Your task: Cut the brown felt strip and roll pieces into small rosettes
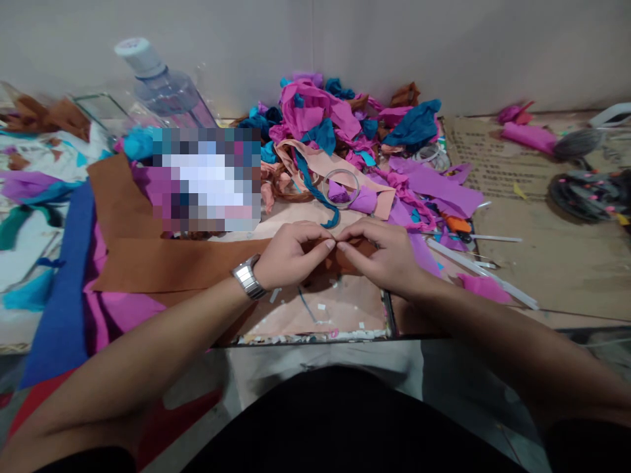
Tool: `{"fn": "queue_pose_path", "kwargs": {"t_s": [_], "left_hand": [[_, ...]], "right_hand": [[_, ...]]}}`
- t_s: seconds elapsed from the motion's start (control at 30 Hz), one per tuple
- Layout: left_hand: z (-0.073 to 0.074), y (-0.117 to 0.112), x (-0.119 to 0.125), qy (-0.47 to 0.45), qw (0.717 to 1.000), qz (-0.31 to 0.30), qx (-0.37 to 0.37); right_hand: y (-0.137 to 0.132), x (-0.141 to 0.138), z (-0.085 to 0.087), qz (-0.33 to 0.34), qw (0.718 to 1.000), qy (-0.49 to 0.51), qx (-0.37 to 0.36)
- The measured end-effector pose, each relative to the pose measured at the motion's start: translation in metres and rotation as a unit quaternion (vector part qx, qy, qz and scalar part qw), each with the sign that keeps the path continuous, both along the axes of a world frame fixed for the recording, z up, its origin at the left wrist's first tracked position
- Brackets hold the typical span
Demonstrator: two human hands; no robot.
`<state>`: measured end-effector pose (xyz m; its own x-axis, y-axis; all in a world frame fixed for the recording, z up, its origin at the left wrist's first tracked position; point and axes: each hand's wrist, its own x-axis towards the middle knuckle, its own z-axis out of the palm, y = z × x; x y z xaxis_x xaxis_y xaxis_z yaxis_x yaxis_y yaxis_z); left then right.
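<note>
My left hand point(290, 253), with a metal watch point(248, 277) on its wrist, and my right hand point(379, 253) meet fingertip to fingertip over the work board. Both are closed in a pinch on the end of a long brown paper strip point(172, 264) that runs off to the left. The strip's end is mostly hidden under my fingers. A peach sheet point(340, 305) lies under my hands.
A heap of pink, purple and blue crepe scraps point(345, 125) fills the back. A clear tape ring point(341, 187), a plastic bottle point(165, 85), orange-handled scissors point(458, 226), white sticks point(486, 270) and a blue sheet point(62, 302) lie around. Cardboard point(552, 256) covers the right side.
</note>
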<state>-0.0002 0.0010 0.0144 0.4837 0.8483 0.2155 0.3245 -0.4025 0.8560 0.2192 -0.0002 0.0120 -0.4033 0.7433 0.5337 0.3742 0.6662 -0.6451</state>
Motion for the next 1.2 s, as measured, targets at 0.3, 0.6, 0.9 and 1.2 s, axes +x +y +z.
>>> {"fn": "queue_pose_path", "kwargs": {"t_s": [0.3,0.6,0.9,1.2], "left_hand": [[0.0000,-0.0006,-0.0007,-0.017,0.999,-0.010,-0.046],[0.0043,-0.0005,0.0014,-0.054,0.991,-0.011,-0.121],[0.0041,0.0003,-0.0002,-0.046,0.992,-0.014,-0.115],[0.0024,-0.0005,-0.0001,0.010,1.000,-0.020,0.003]], "right_hand": [[-0.0007,0.0007,-0.0002,-0.001,1.000,0.013,-0.007],[-0.0009,-0.0007,0.0030,0.015,1.000,0.011,0.008],[-0.0005,-0.0016,0.0048,0.016,1.000,0.008,0.018],[-0.0007,0.0005,0.0020,0.024,1.000,0.007,-0.001]]}}
